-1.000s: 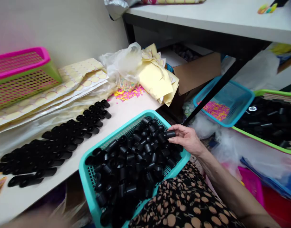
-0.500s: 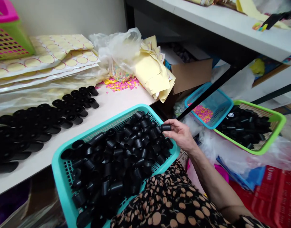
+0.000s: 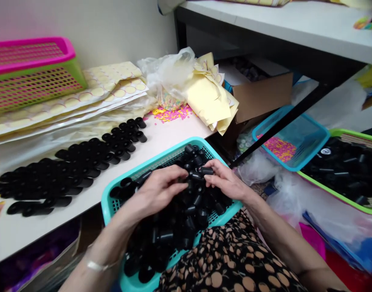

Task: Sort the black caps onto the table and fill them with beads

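Note:
My right hand (image 3: 224, 178) pinches a short black plastic cap (image 3: 206, 170) between thumb and fingers, above the right part of a turquoise basket (image 3: 104, 202). Many similar black caps (image 3: 166, 236) lie loose in this basket, which rests against my patterned clothing. Over the basket's middle, my left hand (image 3: 161, 188) has thumb and forefinger apart, their tips close to another black cap (image 3: 195, 175). Whether the left fingertips touch that cap is hard to see.
Rows of black caps (image 3: 91, 156) stand on the white table (image 3: 113, 172). Behind are sticker sheets (image 3: 113, 87), a pink-and-green basket (image 3: 37, 85) and pink-yellow bits (image 3: 175, 113). At right, a black table leg (image 3: 283, 121) slants past a blue basket (image 3: 313, 134) and a green-rimmed basket (image 3: 334, 190).
My left hand has come into view over the turquoise basket. The right hand, still pinching a black cap, has moved inward over the pile. The view has shifted left.

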Action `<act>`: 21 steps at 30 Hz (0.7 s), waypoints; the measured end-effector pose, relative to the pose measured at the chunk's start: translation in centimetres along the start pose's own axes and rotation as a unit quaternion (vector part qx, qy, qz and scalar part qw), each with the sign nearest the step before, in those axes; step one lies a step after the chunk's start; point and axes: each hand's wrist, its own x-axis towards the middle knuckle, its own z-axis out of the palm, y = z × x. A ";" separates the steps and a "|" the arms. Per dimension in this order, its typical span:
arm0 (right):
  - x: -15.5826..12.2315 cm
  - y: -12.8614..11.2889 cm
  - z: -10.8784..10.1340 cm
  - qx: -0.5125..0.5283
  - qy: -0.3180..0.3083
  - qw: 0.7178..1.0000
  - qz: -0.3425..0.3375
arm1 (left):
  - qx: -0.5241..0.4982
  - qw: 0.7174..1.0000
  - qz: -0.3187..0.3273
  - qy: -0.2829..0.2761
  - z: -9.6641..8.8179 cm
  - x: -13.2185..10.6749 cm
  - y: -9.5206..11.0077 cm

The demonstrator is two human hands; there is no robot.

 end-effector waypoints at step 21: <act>-1.6 0.4 -0.6 0.007 0.138 0.988 -0.061 | -0.176 0.980 -0.074 -0.058 2.4 2.7 -0.6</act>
